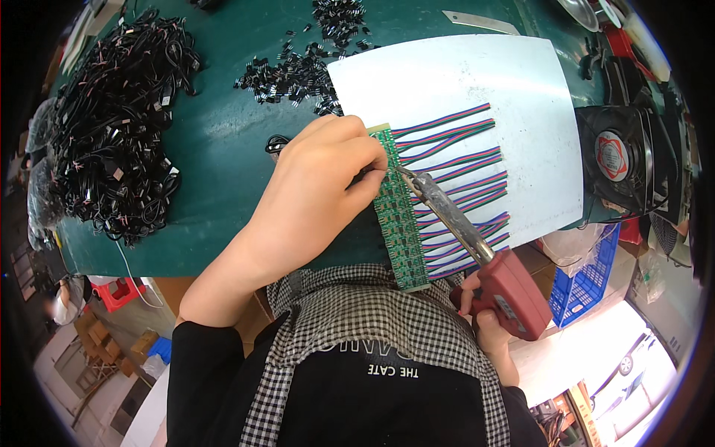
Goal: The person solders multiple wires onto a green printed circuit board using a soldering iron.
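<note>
A long green circuit board panel (402, 223) lies in front of me, its near end close to my apron. Multicoloured flat wires (465, 179) run from its right side across a white sheet (454, 82). My left hand (316, 179) is pinched closed at the board's upper left edge; whatever sits between the fingertips is hidden. In my right hand (488, 320) is a soldering gun (514, 294) with a red handle. Its metal tip reaches up and left to the board, close beside my left fingertips. I cannot tell whether the tip touches the board.
A big heap of black cables (119, 127) covers the left of the green table (216, 149). Small black connectors (298, 78) are scattered at the far middle. A metal blade (480, 22) lies beyond the sheet. At right stand a black fan (622, 156) and a blue crate (588, 276).
</note>
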